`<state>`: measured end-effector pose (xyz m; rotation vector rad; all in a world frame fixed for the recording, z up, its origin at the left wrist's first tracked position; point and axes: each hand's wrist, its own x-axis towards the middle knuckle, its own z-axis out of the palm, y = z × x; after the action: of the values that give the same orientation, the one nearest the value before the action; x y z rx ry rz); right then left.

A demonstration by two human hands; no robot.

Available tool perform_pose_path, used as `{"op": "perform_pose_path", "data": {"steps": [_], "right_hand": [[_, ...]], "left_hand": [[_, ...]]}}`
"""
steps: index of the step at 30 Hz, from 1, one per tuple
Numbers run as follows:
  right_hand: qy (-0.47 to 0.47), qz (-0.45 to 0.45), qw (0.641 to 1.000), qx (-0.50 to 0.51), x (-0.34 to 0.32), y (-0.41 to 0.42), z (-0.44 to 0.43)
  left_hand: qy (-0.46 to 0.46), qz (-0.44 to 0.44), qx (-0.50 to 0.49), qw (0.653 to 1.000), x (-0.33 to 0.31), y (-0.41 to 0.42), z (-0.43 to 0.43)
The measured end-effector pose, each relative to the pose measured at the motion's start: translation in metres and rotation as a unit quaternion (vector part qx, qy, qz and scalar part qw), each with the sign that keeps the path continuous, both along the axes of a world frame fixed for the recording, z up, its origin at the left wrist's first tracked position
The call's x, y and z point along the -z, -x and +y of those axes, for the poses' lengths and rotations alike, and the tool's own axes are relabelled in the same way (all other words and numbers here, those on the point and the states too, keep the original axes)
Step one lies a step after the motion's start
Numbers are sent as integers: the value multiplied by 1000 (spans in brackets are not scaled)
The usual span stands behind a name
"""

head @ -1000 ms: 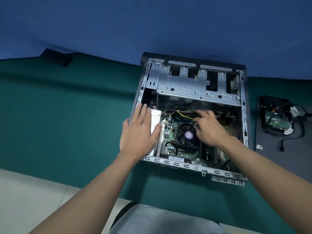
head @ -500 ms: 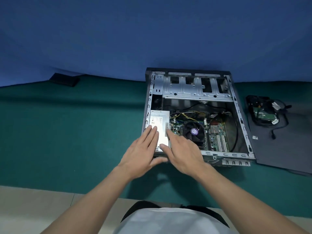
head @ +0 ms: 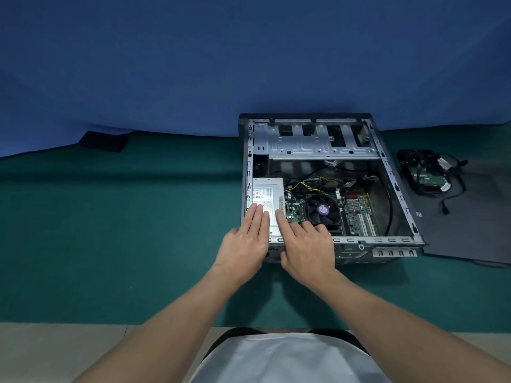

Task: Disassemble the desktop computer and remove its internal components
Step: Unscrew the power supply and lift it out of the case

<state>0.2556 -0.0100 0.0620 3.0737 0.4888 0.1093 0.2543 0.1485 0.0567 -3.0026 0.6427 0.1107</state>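
left hand [head: 243, 246] lies flat, fingers straight and pressed together, tips on the near end of the power supply [head: 266, 196]. right hand [head: 307, 246] has its fingers spread, the index on the same unit. it sits in the left of the open computer case [head: 359, 240] on a green mat [head: 110, 217], cpu fan [head: 322, 210] beside it, drive cage [head: 318, 143] beyond.

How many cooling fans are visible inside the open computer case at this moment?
1. The black cooling fan sits on the motherboard, right of the power supply. Others may be hidden inside the power supply or under the drive cage.
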Motion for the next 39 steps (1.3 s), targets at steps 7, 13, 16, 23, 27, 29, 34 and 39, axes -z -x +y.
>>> {"op": "perform_pose_path", "data": {"steps": [7, 13, 16, 23, 27, 29, 34, 39], "right_hand": [[27, 50, 995, 86, 0, -7, 14], [-48, 118, 992, 16, -9, -10, 0], [-256, 269, 928, 12, -31, -35, -21], [-193, 307, 930, -63, -54, -101, -15], [-39, 303, 942, -142, -49, -122, 11], [0, 316, 935, -161, -48, -131, 23], [43, 307, 930, -199, -45, -142, 31], [9, 276, 937, -215, -38, -138, 14]], "left_hand": [[25, 7, -86, 996, -2, -5, -17], [41, 54, -78, 995, -7, -11, -9], [121, 115, -66, 984, -12, -12, 1], [371, 212, -172, 888, -25, -28, -2], [415, 195, -353, 816, -27, -43, -13], [467, 224, -434, 737, -27, -49, -13], [504, 236, -477, 680, -30, -59, -12], [500, 244, -497, 666, -30, -63, -17]]}}
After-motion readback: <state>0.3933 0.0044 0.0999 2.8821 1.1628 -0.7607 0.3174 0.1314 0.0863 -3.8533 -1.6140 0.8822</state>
